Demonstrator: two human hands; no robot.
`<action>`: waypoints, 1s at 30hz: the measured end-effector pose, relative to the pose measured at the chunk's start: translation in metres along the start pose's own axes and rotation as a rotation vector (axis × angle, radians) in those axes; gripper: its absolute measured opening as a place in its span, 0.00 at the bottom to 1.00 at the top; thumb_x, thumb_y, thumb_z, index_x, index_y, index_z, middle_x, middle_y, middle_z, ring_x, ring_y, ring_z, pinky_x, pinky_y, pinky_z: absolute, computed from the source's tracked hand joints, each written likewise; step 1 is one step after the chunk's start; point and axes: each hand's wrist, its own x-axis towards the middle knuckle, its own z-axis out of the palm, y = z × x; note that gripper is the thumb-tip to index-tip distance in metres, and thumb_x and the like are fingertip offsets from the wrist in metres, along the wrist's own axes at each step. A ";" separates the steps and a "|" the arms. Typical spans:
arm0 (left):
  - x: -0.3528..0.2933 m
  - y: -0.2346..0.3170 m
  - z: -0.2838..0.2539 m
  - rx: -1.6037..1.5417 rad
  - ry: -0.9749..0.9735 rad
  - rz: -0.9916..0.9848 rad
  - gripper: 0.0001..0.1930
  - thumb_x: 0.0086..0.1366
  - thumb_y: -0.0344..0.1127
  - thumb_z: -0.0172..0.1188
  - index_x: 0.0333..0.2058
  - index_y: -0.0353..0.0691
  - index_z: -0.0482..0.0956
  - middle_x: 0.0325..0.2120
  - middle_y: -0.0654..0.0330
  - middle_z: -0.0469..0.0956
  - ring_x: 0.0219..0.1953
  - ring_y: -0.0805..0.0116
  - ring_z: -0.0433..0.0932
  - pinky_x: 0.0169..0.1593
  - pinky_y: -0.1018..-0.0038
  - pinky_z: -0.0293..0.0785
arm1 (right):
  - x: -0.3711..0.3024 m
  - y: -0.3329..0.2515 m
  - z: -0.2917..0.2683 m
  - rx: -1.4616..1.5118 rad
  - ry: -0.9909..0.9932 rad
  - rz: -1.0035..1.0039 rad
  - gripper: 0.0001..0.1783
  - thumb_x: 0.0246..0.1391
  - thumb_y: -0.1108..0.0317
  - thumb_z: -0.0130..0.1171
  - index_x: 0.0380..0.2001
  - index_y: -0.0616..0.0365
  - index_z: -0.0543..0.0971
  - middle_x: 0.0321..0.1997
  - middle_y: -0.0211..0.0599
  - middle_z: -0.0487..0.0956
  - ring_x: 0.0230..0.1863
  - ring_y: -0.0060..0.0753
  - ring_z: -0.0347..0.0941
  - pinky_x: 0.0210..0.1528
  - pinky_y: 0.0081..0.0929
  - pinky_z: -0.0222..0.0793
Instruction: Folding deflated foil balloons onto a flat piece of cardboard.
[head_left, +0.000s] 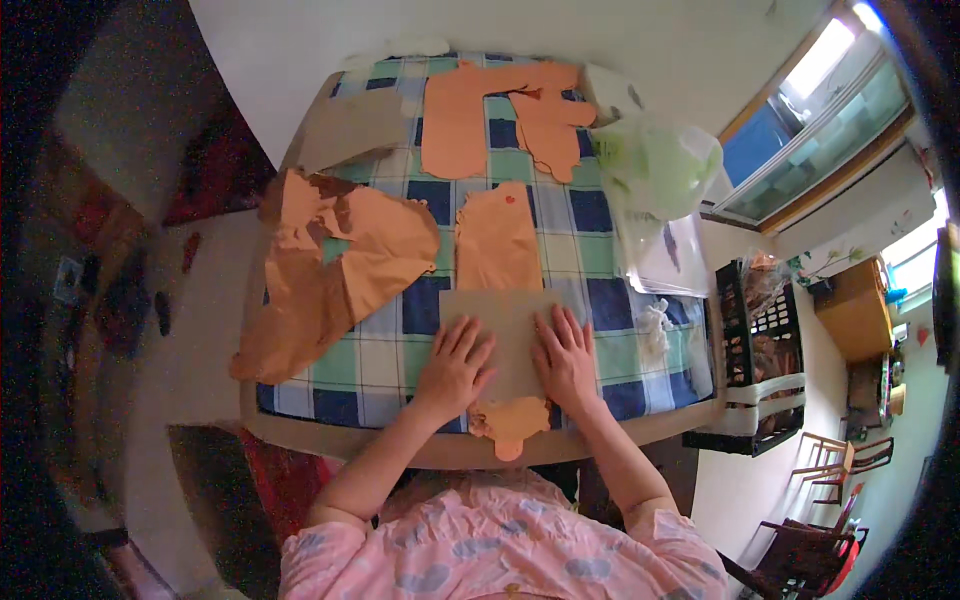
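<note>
My left hand (455, 370) lies flat on a grey-brown cardboard sheet (515, 325), fingers a little spread. My right hand (567, 362) rests along the sheet's right edge, fingers stretched forward and apart. Beyond the sheet's far edge shows an orange paper piece (497, 245) with a small red mark. At the near edge, a scalloped orange paper end (510, 425) sticks out over the table edge. Whether these two are one piece is hidden under the cardboard. To the left spreads a large crumpled orange-brown paper sheet (370, 250) with torn openings.
A checked cloth (590, 270) covers the table. Orange paper cut-outs (455, 120) and another cardboard sheet (355, 130) lie at the far side. Plastic bags (660, 165) and white sheets (668, 260) lie on the right. A black crate (765, 330) stands beside the table's right side.
</note>
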 end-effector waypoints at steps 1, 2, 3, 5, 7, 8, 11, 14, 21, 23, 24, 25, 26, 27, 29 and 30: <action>0.000 0.000 -0.001 -0.026 -0.016 -0.021 0.22 0.60 0.43 0.57 0.52 0.42 0.71 0.60 0.51 0.60 0.64 0.48 0.54 0.64 0.47 0.48 | 0.000 0.000 0.000 0.003 -0.004 0.004 0.25 0.54 0.62 0.53 0.56 0.50 0.70 0.64 0.46 0.62 0.66 0.49 0.54 0.66 0.54 0.43; -0.001 0.000 -0.001 -0.027 -0.021 -0.023 0.22 0.60 0.43 0.57 0.52 0.42 0.71 0.60 0.51 0.60 0.64 0.48 0.54 0.64 0.47 0.48 | 0.001 -0.001 0.000 0.001 -0.002 0.002 0.25 0.53 0.62 0.53 0.56 0.50 0.70 0.64 0.46 0.62 0.65 0.50 0.54 0.66 0.54 0.44; -0.002 -0.001 0.000 -0.021 -0.024 -0.024 0.23 0.60 0.43 0.56 0.53 0.42 0.70 0.60 0.51 0.60 0.64 0.48 0.54 0.64 0.47 0.48 | 0.001 -0.001 0.000 0.000 0.001 0.000 0.25 0.52 0.62 0.54 0.55 0.50 0.71 0.64 0.45 0.62 0.65 0.50 0.55 0.65 0.54 0.45; -0.003 -0.002 0.000 -0.014 -0.030 -0.027 0.24 0.60 0.44 0.56 0.54 0.43 0.70 0.60 0.51 0.60 0.64 0.48 0.54 0.65 0.48 0.47 | 0.006 0.002 0.002 0.042 0.038 -0.022 0.24 0.51 0.63 0.55 0.53 0.51 0.72 0.60 0.45 0.66 0.61 0.50 0.59 0.63 0.53 0.48; -0.003 -0.002 0.000 0.071 -0.016 -0.013 0.25 0.59 0.45 0.57 0.53 0.42 0.69 0.58 0.50 0.62 0.63 0.50 0.55 0.63 0.52 0.51 | 0.018 0.012 0.003 0.086 0.078 -0.044 0.24 0.50 0.63 0.56 0.52 0.52 0.73 0.56 0.45 0.70 0.58 0.50 0.62 0.61 0.52 0.51; -0.003 -0.002 0.000 0.070 -0.020 -0.013 0.25 0.59 0.45 0.57 0.53 0.42 0.69 0.58 0.50 0.62 0.63 0.50 0.55 0.63 0.52 0.51 | 0.029 0.022 0.003 0.188 0.087 0.011 0.22 0.49 0.64 0.56 0.50 0.53 0.74 0.51 0.44 0.72 0.54 0.48 0.65 0.58 0.48 0.55; -0.004 -0.001 0.002 0.074 -0.056 0.004 0.25 0.60 0.46 0.55 0.54 0.43 0.68 0.59 0.51 0.61 0.64 0.50 0.54 0.64 0.52 0.50 | 0.085 0.048 0.014 0.279 0.255 0.079 0.17 0.47 0.65 0.59 0.42 0.57 0.77 0.38 0.43 0.77 0.41 0.42 0.72 0.46 0.37 0.65; -0.005 -0.008 0.009 0.097 -0.033 0.016 0.25 0.60 0.46 0.55 0.55 0.44 0.68 0.59 0.51 0.60 0.64 0.50 0.53 0.64 0.53 0.49 | 0.151 0.060 0.038 0.497 0.134 0.309 0.16 0.45 0.61 0.63 0.36 0.59 0.78 0.34 0.43 0.78 0.35 0.35 0.75 0.37 0.30 0.69; -0.002 -0.009 0.006 0.103 -0.041 0.009 0.25 0.60 0.46 0.54 0.55 0.43 0.68 0.59 0.50 0.60 0.64 0.50 0.54 0.64 0.51 0.49 | 0.207 0.075 0.057 0.415 -0.249 0.370 0.19 0.35 0.57 0.70 0.26 0.62 0.80 0.24 0.38 0.80 0.27 0.29 0.75 0.31 0.28 0.70; -0.004 -0.011 0.004 0.091 -0.037 0.005 0.26 0.60 0.47 0.54 0.55 0.43 0.67 0.60 0.49 0.60 0.64 0.48 0.54 0.65 0.49 0.48 | 0.210 0.075 0.059 0.440 -0.231 0.361 0.19 0.35 0.57 0.71 0.25 0.62 0.80 0.24 0.38 0.80 0.27 0.28 0.75 0.31 0.28 0.70; -0.005 -0.011 0.004 0.091 -0.029 0.007 0.26 0.60 0.47 0.54 0.55 0.43 0.68 0.60 0.50 0.61 0.64 0.49 0.55 0.65 0.49 0.48 | 0.211 0.074 0.059 0.471 -0.252 0.368 0.19 0.35 0.57 0.71 0.25 0.62 0.80 0.24 0.38 0.80 0.27 0.28 0.75 0.31 0.28 0.70; -0.004 -0.010 0.004 0.089 -0.024 0.015 0.26 0.60 0.48 0.54 0.55 0.43 0.68 0.59 0.50 0.61 0.64 0.49 0.55 0.65 0.49 0.48 | 0.211 0.080 0.061 0.500 -0.269 0.381 0.19 0.34 0.57 0.72 0.25 0.61 0.81 0.24 0.37 0.80 0.27 0.27 0.75 0.31 0.28 0.70; -0.002 -0.009 0.004 0.089 -0.019 0.021 0.26 0.60 0.48 0.54 0.55 0.43 0.68 0.59 0.50 0.61 0.64 0.49 0.55 0.65 0.49 0.48 | 0.210 0.089 0.063 0.497 -0.262 0.381 0.19 0.34 0.57 0.72 0.25 0.61 0.81 0.24 0.37 0.80 0.27 0.27 0.75 0.31 0.28 0.70; 0.000 -0.009 0.006 0.088 -0.037 0.026 0.26 0.60 0.48 0.54 0.55 0.43 0.68 0.59 0.50 0.61 0.64 0.49 0.55 0.65 0.50 0.49 | 0.209 0.098 0.065 0.462 -0.238 0.353 0.20 0.34 0.56 0.72 0.25 0.61 0.81 0.24 0.37 0.80 0.27 0.26 0.75 0.31 0.28 0.70; -0.004 -0.012 0.007 0.099 -0.053 0.011 0.25 0.60 0.47 0.54 0.54 0.43 0.69 0.59 0.50 0.61 0.63 0.49 0.55 0.65 0.50 0.49 | 0.210 0.086 0.060 0.437 -0.227 0.307 0.20 0.34 0.56 0.72 0.26 0.61 0.81 0.24 0.37 0.80 0.27 0.26 0.75 0.31 0.27 0.70; -0.005 -0.012 0.009 0.098 -0.034 0.017 0.25 0.60 0.47 0.54 0.54 0.44 0.69 0.59 0.51 0.61 0.63 0.49 0.55 0.65 0.50 0.49 | 0.208 0.082 0.056 0.515 -0.207 0.348 0.18 0.36 0.58 0.71 0.26 0.60 0.81 0.23 0.34 0.79 0.26 0.25 0.74 0.31 0.26 0.70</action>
